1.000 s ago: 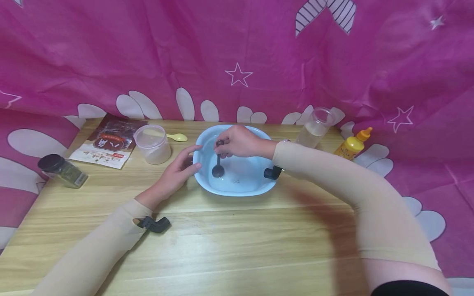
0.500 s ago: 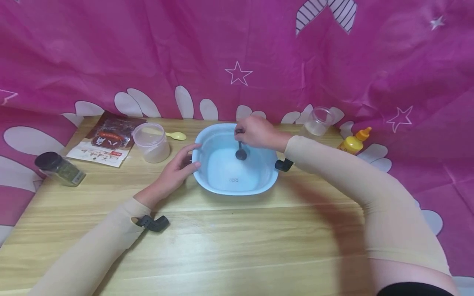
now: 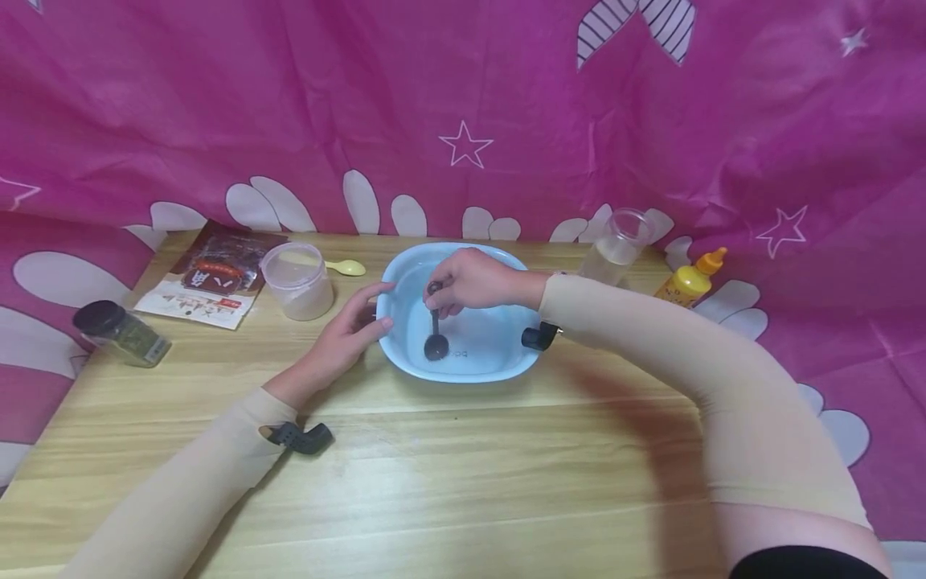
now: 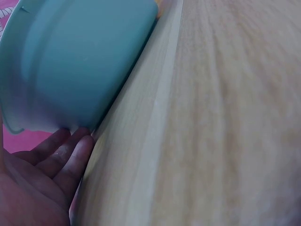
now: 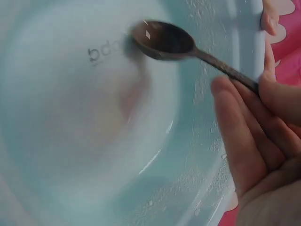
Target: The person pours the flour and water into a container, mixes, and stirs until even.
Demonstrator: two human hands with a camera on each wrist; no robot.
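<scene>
In the head view, a light blue plastic basin stands on the table, with water droplets on its inner wall in the right wrist view. My right hand pinches the handle of a dark brown spoon and holds it inside the basin, bowl end down. Seen from the right wrist, the spoon's bowl has a glossy hollow, and a blurred reflection lies beneath it. At the basin's left side, my left hand rests its thumb and forefinger on the rim. Its other fingers extend against the outer wall.
Left of the basin are a clear plastic jar, a yellow spoon, a brown-and-white food packet and a black-lidded spice jar. Behind the right arm stand a clear container of liquid and a yellow squeeze bottle.
The right hand moves the spoon within the basin, first away to the right and back, then left and nearer the front. The left hand stays at the rim.
</scene>
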